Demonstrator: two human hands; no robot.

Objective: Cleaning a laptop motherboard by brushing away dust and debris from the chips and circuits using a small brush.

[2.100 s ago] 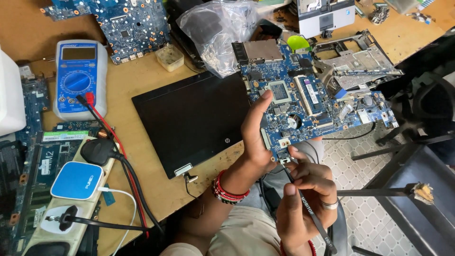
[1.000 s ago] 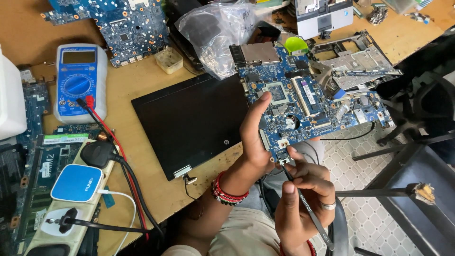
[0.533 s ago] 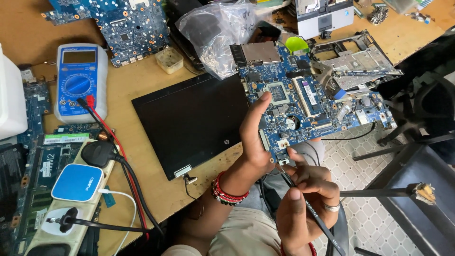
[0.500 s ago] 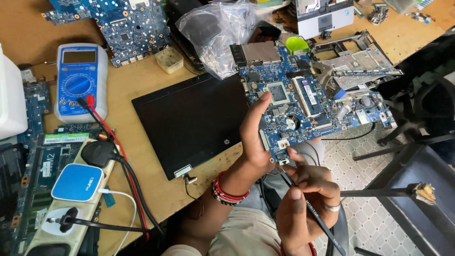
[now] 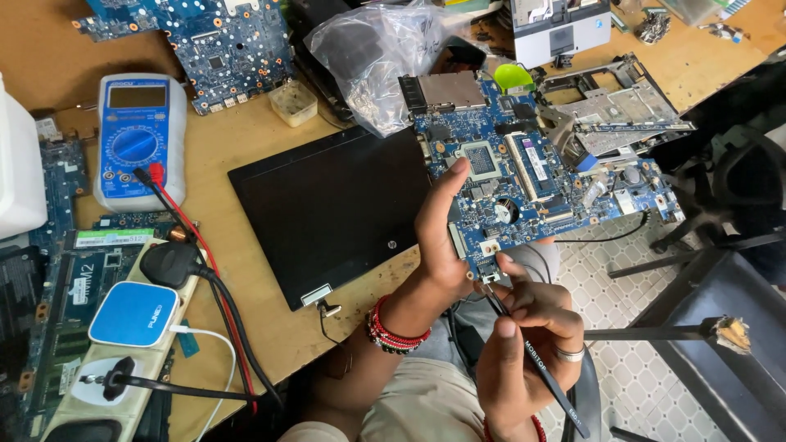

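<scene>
My left hand (image 5: 442, 237) grips the near edge of a blue laptop motherboard (image 5: 532, 176), holding it tilted over the table's edge. Red bead bracelets circle that wrist. My right hand (image 5: 524, 348) holds black tweezers (image 5: 536, 364) like a pen, their tip touching the board's lower corner beside my left thumb. A ring sits on one right finger. The board carries a chip, a memory stick and a round coin cell.
A closed black laptop lid (image 5: 327, 205) lies left of the board. A blue multimeter (image 5: 137, 139) with red and black leads, a power strip (image 5: 123, 360), another blue board (image 5: 221, 41), a plastic bag (image 5: 385, 57) and a metal chassis (image 5: 614, 102) crowd the wooden table (image 5: 246, 327). Black chairs (image 5: 720, 319) stand to the right.
The tweezers' tip has shifted slightly along the board's lower corner. My left hand and the board have stayed in place.
</scene>
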